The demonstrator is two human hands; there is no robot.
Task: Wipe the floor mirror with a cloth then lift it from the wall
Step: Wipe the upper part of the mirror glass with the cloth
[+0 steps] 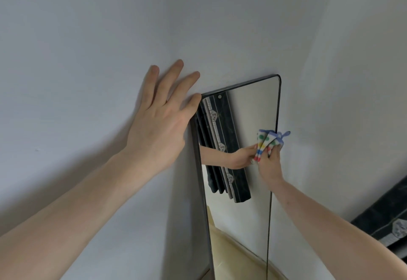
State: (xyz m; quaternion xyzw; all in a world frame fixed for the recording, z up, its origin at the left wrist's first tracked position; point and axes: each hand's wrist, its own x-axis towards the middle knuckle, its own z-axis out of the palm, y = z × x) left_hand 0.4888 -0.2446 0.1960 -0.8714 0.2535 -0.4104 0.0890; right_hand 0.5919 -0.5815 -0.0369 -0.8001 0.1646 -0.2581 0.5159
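Wiping step: polka-dot cloth [267, 145] pinched in right hand [269, 165] against floor mirror [248, 125]; left hand [158, 121] spread flat, holding nothing, at mirror's top-left corner. Remaining glass is to be wiped next.

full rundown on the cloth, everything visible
The cloth is small, white, soft-looking fabric with coloured dots and stripes, blue edging and a blue loop at its top. It is bunched into folds, gripped in the right hand and held against the floor mirror near its right edge, upper half. The glass reflects it.
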